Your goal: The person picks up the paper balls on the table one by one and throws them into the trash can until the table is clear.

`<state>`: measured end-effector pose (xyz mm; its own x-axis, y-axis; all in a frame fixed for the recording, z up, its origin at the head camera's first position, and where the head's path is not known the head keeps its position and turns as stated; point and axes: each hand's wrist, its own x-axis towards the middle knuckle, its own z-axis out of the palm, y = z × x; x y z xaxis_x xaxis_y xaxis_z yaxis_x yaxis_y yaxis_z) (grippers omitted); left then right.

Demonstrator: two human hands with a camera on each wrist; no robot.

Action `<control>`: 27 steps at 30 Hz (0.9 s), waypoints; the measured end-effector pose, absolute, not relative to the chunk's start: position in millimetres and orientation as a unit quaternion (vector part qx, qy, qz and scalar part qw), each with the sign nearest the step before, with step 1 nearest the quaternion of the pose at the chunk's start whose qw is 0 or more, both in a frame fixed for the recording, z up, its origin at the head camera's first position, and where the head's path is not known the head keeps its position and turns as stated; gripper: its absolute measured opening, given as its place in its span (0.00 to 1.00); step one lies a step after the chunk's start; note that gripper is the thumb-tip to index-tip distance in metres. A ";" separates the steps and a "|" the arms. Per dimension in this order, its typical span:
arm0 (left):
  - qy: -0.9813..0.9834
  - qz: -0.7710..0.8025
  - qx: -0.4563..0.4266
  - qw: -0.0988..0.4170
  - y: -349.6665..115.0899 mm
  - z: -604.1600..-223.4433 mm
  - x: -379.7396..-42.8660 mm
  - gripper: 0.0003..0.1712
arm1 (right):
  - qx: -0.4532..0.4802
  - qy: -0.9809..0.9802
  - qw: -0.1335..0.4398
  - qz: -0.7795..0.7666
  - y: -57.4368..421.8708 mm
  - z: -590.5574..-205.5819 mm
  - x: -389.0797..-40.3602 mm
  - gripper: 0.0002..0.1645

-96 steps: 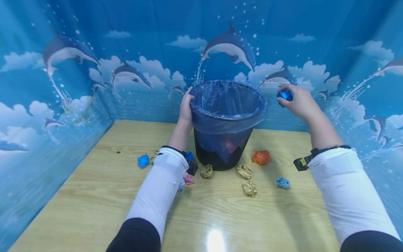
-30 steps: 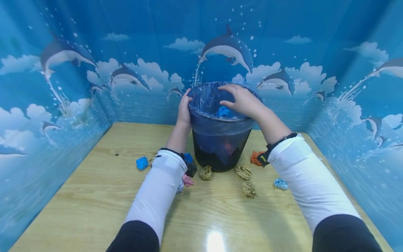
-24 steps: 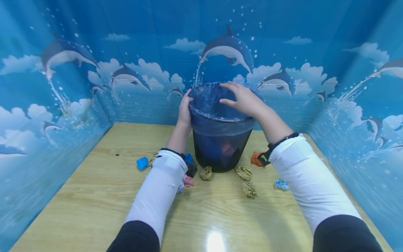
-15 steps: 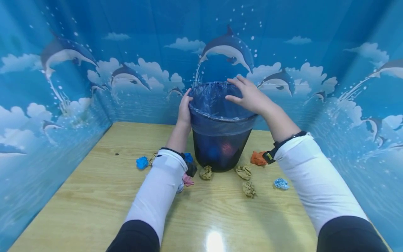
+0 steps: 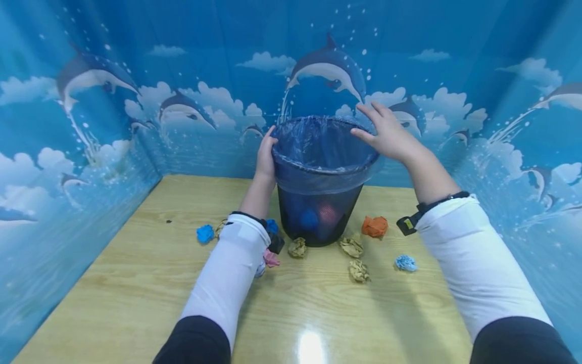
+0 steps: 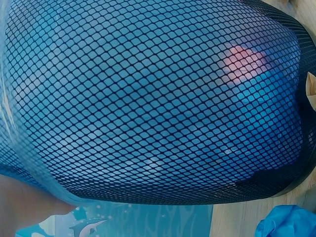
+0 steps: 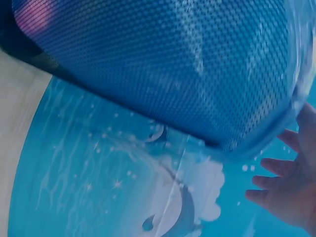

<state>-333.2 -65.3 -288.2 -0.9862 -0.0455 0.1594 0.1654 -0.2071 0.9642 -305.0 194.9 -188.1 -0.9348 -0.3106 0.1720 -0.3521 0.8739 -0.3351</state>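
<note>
My left hand (image 5: 265,159) holds the black mesh wastebasket (image 5: 325,182) at the left side of its rim; most of its fingers are hidden. A clear bluish plastic liner is folded over that rim. Over on the right, my right hand (image 5: 386,131) has spread fingers and nothing in it, by the rim in the head view. In the right wrist view the fingers (image 7: 274,182) are apart from one another beside the liner. Through the mesh I see a blue crumpled paper ball (image 5: 309,219) and a reddish one (image 5: 327,212) at the bottom.
Tan paper balls (image 5: 297,247) lie before the wastebasket. An orange ball (image 5: 375,227) and a light blue ball (image 5: 405,263) lie right. Left are a blue ball (image 5: 205,234) and a pink one (image 5: 271,259), some partly behind my left arm. Dolphin-print curtains (image 5: 204,50) surround the table (image 5: 136,283).
My right hand brought a shiny blue ball over the wastebasket and let it drop in. It then moved back up and right, past the rim. My left hand stayed at the rim.
</note>
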 end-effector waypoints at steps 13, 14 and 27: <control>-0.648 -0.757 -0.045 0.067 -66.1 -288.4 -332.7 0.33 | 0.114 -0.962 0.090 0.230 249.1 -198.4 -296.5 0.44; -0.649 -0.756 -0.046 0.066 -65.8 -288.8 -332.6 0.33 | 0.112 -0.962 0.092 0.233 253.4 -200.7 -295.4 0.44; -0.642 -0.762 -0.046 0.071 -65.2 -288.8 -333.3 0.33 | 0.096 -0.959 0.086 0.253 282.4 -243.9 -287.5 0.46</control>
